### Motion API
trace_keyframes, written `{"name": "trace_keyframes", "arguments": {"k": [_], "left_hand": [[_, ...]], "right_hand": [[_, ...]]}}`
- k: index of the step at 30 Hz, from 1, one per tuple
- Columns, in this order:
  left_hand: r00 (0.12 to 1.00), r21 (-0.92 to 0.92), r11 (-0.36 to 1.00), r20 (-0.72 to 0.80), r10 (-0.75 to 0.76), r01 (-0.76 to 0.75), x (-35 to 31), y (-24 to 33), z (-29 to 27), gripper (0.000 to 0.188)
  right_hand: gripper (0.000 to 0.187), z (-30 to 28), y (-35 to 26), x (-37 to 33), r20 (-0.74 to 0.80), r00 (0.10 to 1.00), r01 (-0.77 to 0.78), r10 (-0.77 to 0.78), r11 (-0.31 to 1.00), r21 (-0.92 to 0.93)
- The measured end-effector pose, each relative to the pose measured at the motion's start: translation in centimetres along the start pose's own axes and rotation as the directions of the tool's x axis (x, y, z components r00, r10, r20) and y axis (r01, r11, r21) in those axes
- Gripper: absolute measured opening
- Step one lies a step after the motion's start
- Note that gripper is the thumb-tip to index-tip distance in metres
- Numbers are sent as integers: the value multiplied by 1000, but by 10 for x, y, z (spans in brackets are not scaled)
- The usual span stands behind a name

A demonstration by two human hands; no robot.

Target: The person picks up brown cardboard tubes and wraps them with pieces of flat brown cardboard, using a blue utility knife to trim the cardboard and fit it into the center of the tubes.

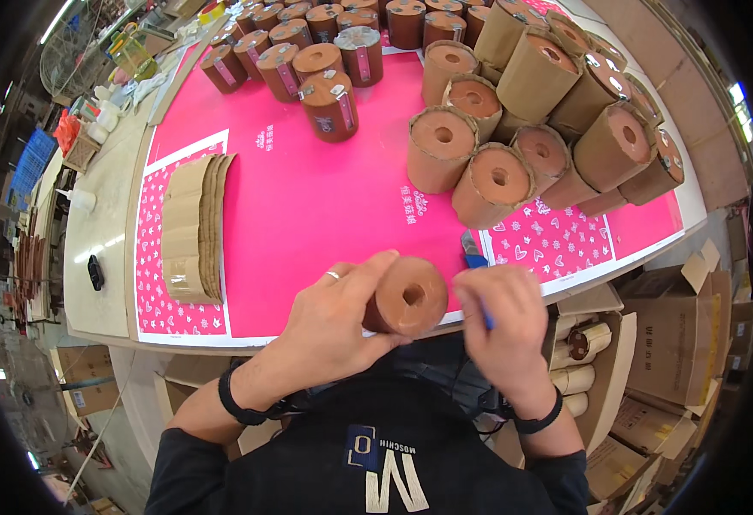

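Note:
My left hand (336,313) is wrapped round the side of a brown cylinder (432,302) with a round hole in its end, held near the table's front edge. The holed end is turned upward. Just to the right of it, my right hand (507,322) is closed, fingers curled round a blue-handled tool (476,259). A grey, flat end of that tool sticks out beyond the fingers; its exact kind I cannot make out. A small gap separates the right hand from the cylinder.
Brown cylinders in corrugated cardboard wraps (442,142) are piled at the right; several bare ones (329,107) stand at the back. Stacked cardboard sheets (194,227) lie on the left of the pink-covered table (308,202). An open carton (604,369) with wrapped cylinders stands below right.

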State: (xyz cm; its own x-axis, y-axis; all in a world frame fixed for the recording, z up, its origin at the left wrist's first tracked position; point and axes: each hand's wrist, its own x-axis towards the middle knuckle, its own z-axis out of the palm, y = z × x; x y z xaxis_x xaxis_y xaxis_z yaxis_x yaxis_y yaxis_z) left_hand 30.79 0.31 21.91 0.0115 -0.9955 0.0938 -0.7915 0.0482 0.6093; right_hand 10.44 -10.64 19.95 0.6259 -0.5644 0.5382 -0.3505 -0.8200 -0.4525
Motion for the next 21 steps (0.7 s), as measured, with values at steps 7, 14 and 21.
{"name": "trace_keyframes", "arguments": {"k": [7,14,21], "left_hand": [[917,-78,993,-382,-115,92,-12,-30,42,97],[910,-183,980,-389,-142,75,-20,-37,49,97],[957,-287,956,-257,-133,56,-18,-50,44,87]], "right_hand": [[54,14,35,-45,194,895,-321,401,882,-344],[35,-21,19,-48,397,674,-735,624,509,448],[47,-24,-2,-23,652,587,-809,479,324,490]]}}
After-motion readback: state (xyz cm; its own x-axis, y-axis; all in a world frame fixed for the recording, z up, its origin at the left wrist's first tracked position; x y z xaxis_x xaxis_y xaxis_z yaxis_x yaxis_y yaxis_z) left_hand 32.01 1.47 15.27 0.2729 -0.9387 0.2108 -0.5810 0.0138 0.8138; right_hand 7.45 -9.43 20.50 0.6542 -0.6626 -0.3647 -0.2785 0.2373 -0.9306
